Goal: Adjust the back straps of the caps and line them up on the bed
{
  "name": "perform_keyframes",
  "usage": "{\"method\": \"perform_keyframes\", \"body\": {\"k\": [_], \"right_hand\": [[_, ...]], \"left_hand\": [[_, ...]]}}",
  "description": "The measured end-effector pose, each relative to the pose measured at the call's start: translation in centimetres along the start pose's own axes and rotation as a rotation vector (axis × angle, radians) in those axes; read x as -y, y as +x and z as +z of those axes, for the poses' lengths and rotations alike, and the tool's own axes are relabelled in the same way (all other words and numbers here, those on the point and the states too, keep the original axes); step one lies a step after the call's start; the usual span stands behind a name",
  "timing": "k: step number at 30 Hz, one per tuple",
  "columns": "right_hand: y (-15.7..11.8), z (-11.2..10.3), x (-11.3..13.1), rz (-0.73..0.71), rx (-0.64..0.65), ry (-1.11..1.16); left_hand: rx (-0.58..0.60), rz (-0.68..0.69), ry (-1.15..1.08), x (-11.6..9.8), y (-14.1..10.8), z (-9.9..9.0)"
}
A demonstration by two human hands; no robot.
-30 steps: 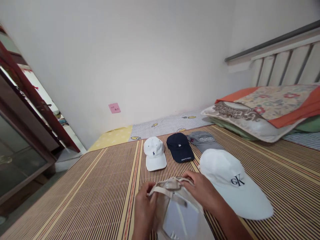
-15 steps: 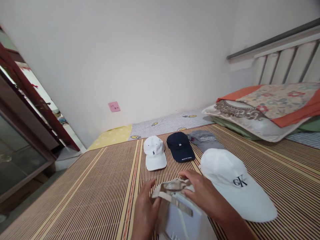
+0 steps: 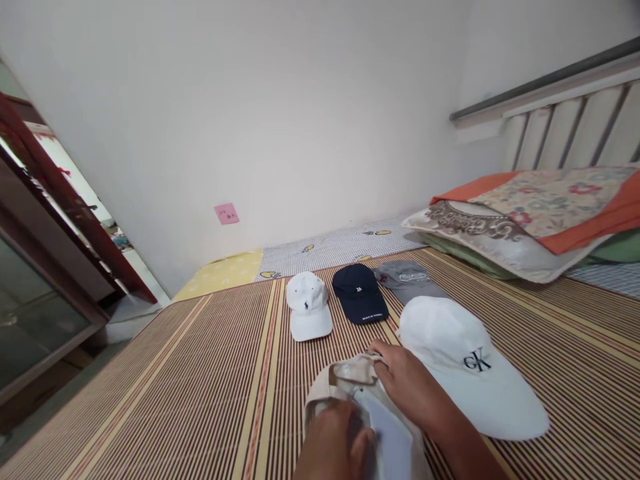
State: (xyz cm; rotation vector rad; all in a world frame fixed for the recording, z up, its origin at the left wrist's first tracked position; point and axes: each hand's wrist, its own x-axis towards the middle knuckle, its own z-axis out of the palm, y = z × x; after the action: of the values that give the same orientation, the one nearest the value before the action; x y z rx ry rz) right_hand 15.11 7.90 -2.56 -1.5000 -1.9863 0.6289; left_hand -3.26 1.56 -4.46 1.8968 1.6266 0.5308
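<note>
A beige cap (image 3: 320, 389) lies with its open underside toward me at the bottom centre, a pale panel showing inside it. My right hand (image 3: 403, 380) grips the cap's rim on the right. Reaching into the cap's opening, my left hand (image 3: 333, 440) is blurred and its fingertips are partly hidden. Beyond are a white cap with a small dark logo (image 3: 309, 307), a navy cap (image 3: 360, 293) and a grey cap (image 3: 407, 280). A large white cap with a "CK" logo (image 3: 450, 360) lies beside my right forearm.
The caps rest on a striped mat (image 3: 200, 373). Stacked pillows with an orange-edged floral cover (image 3: 545, 200) lie at the back right, near a white headboard (image 3: 575, 130). A pink note (image 3: 227, 213) is on the wall. A dark red door frame (image 3: 85, 213) stands at the left.
My left hand has moved right, from the cap's left edge into its opening. My right hand has shifted slightly along the rim. The cap's opening has changed shape.
</note>
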Motion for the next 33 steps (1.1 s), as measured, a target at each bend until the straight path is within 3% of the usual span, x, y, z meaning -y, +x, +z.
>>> {"method": "perform_keyframes", "body": {"k": [3,8,12,15,22,25,29,33], "right_hand": [[-0.5,-0.4,0.6,-0.033,0.053,0.012],[-1.2,-0.5,1.0,-0.087,0.117,0.074],[-0.8,-0.4,0.3,-0.08,-0.008,0.122],[-0.2,-0.3,-0.4,-0.033,-0.115,0.248],[0.9,-0.3,-1.7,0.144,-0.436,0.91],[1.0,-0.4,-1.5,0.249,-0.531,1.241],[0.6,-0.3,0.9,0.268,-0.468,1.626],[-0.8,0.2,4.4,0.24,-0.29,1.704]], "left_hand": [[0.041,0.019,-0.013,0.4,1.1,1.0],[0.005,0.048,-0.226,0.7,2.0,2.3],[-0.152,0.106,-0.444,1.2,2.3,2.4],[-0.171,0.153,-0.558,1.6,2.3,1.9],[-0.074,0.219,-0.646,1.5,0.9,-0.8],[-0.111,0.26,-0.729,1.0,0.2,-2.2],[-0.25,0.281,-0.461,0.4,0.0,-0.9],[-0.34,0.266,-0.38,-0.3,0.4,1.5]]}}
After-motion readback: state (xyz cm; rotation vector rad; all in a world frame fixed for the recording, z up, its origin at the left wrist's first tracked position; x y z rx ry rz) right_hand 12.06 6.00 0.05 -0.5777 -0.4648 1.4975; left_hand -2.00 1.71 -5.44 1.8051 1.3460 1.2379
